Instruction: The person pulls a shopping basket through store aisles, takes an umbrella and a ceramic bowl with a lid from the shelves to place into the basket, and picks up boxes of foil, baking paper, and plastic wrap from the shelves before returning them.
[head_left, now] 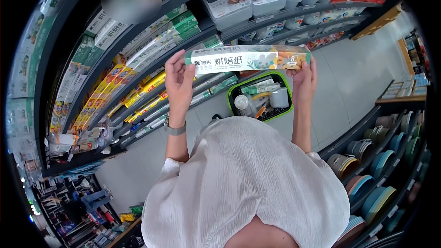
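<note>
Holding a box [248, 59] reading "烘焙纸".

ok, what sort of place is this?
Probably a shop, in a household-goods aisle: rows of matching boxes along one side, stacked tubs and basins on the other, and a part-filled, green-rimmed basket.

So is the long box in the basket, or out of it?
Out: the left hand and right hand hold the long box near its ends, and the green-rimmed basket sits lower down.
</note>
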Demonstrator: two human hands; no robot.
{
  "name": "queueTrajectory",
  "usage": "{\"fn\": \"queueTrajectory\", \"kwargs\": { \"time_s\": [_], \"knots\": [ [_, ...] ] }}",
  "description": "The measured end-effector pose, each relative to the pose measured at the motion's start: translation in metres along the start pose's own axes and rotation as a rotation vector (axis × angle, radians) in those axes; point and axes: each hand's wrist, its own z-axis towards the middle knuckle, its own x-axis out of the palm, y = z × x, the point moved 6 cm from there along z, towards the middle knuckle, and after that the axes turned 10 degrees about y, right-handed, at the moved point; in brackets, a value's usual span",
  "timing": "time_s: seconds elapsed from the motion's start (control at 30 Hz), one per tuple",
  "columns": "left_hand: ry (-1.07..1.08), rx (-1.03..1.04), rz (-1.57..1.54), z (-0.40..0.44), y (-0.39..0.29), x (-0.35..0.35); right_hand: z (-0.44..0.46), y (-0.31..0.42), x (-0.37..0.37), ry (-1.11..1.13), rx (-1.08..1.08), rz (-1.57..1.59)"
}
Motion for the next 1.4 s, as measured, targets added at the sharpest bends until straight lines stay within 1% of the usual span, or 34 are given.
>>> {"fn": "queueTrajectory", "kwargs": {
  "time_s": [0.03,0.1,0.13,0.27,0.3,0.4,0.47,0.53,0.6,0.67,0.73,0.87,1.0,1.03,1.07,1.13,1.2,1.23,1.27,1.3,1.33,1.4],
  "knots": [
    [-0.014,0.002,0.005,-0.003,-0.002,-0.004,0.001,0.000,0.003,0.007,0.014,-0.089],
    [-0.015,0.070,0.009,-0.007,-0.011,-0.009,0.005,-0.004,0.008,0.030,0.035,-0.126],
    [-0.028,0.070,0.013,-0.010,-0.015,-0.012,0.006,-0.006,0.010,0.041,0.051,-0.167],
    [-0.063,0.131,0.002,-0.019,-0.028,-0.023,0.009,-0.012,0.030,0.085,0.062,-0.093],
    [-0.056,0.141,0.016,-0.022,-0.030,-0.025,0.009,-0.010,0.033,0.077,0.035,-0.131],
    [-0.140,0.166,0.031,-0.028,-0.029,-0.031,0.014,-0.011,0.046,0.091,-0.027,-0.180],
    [-0.168,0.189,0.083,-0.032,-0.021,-0.038,0.014,-0.015,0.048,0.134,-0.012,-0.328],
    [-0.222,0.093,0.187,-0.038,-0.015,-0.045,0.014,-0.023,0.051,0.162,-0.022,-0.328],
    [-0.250,0.106,0.256,-0.042,-0.013,-0.048,0.011,-0.033,0.050,0.138,-0.015,-0.424],
    [-0.263,0.043,-0.022,-0.045,0.000,-0.048,0.006,-0.043,0.051,0.154,-0.012,-0.429],
    [-0.300,0.056,-0.012,-0.050,0.011,-0.054,0.000,-0.050,0.052,0.153,0.002,-0.473],
    [-0.300,0.040,-0.005,-0.051,0.028,-0.064,-0.009,-0.065,0.056,0.167,0.037,-0.465],
    [-0.329,0.137,0.005,-0.039,0.016,-0.074,-0.006,-0.058,0.083,0.171,0.015,-0.486],
    [-0.353,0.158,0.074,-0.036,0.007,-0.078,-0.003,-0.056,0.092,0.170,0.009,-0.489],
    [-0.376,0.176,0.143,-0.034,-0.004,-0.082,0.003,-0.053,0.106,0.199,0.001,-0.462],
    [-0.373,0.191,0.120,-0.024,-0.016,-0.094,0.016,-0.041,0.138,0.229,-0.015,-0.441],
    [-0.479,0.373,0.292,-0.014,-0.046,-0.108,0.031,-0.021,0.183,0.372,-0.139,-0.424],
    [-0.502,0.473,0.305,-0.006,-0.070,-0.112,0.044,-0.020,0.195,0.375,-0.152,-0.429],
    [-0.546,0.500,0.366,0.003,-0.079,-0.120,0.055,-0.017,0.209,0.416,-0.227,-0.410],
    [-0.562,0.484,0.370,0.012,-0.084,-0.130,0.064,-0.013,0.223,0.458,-0.298,-0.392],
    [-0.579,0.468,0.374,0.022,-0.088,-0.141,0.072,-0.010,0.236,0.465,-0.306,-0.396],
    [-0.560,0.466,0.377,0.042,-0.095,-0.156,0.086,-0.001,0.268,0.547,-0.345,-0.394]
  ]
}}
